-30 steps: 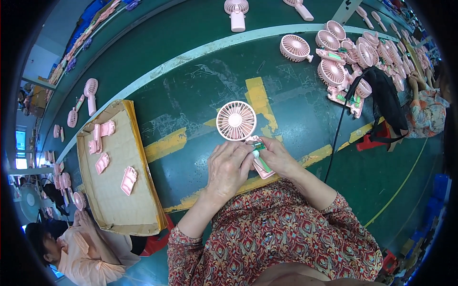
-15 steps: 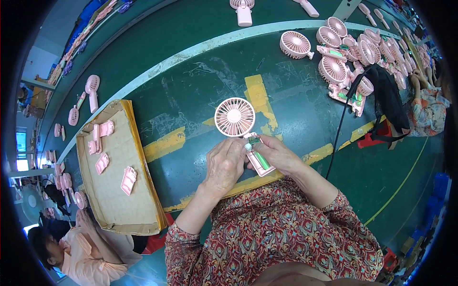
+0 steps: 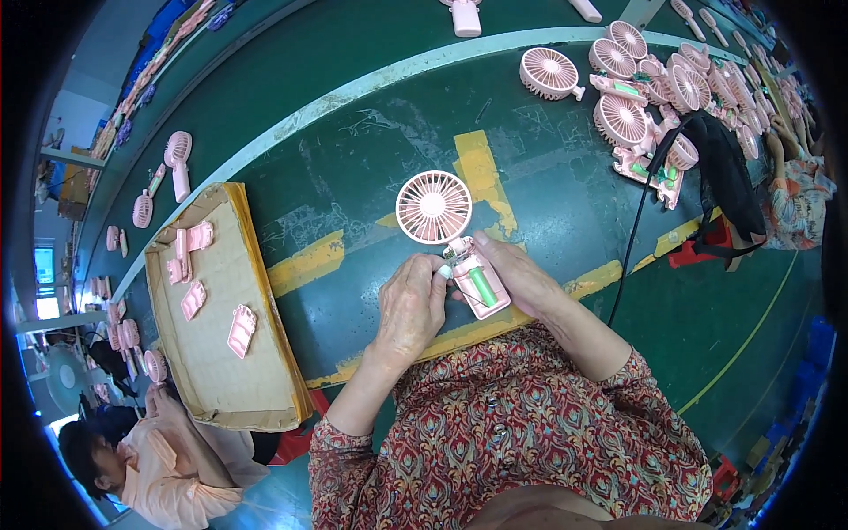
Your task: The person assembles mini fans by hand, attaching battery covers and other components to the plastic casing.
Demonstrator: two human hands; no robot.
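Observation:
A pink handheld fan [image 3: 434, 207] lies in front of me, its round grille pointing away. Its handle [image 3: 488, 305] is uncovered and shows a green battery [image 3: 483, 287], a thin dark wire and small parts near the neck. My left hand [image 3: 408, 305] is closed at the handle's left side, thumb and fingers pinched beside the neck. Something small and white shows at its thumb tip; I cannot tell what. My right hand [image 3: 519, 276] grips the handle from the right, thumb along its upper edge, other fingers mostly hidden.
A shallow cardboard box [image 3: 287, 353] with several pink covers [image 3: 241, 331] stands left. Piled fans [image 3: 621, 120] lie far right, beside a black bag [image 3: 720, 163] and cable. More fans [image 3: 177, 159] lie beyond the pale rail [image 3: 380, 79]. Co-workers sit left [image 3: 181, 464] and right [image 3: 795, 208].
My right thumb has moved off the green circuit board toward the handle's right edge, baring more of the battery and wire. Fans beyond the rail have shifted slightly right.

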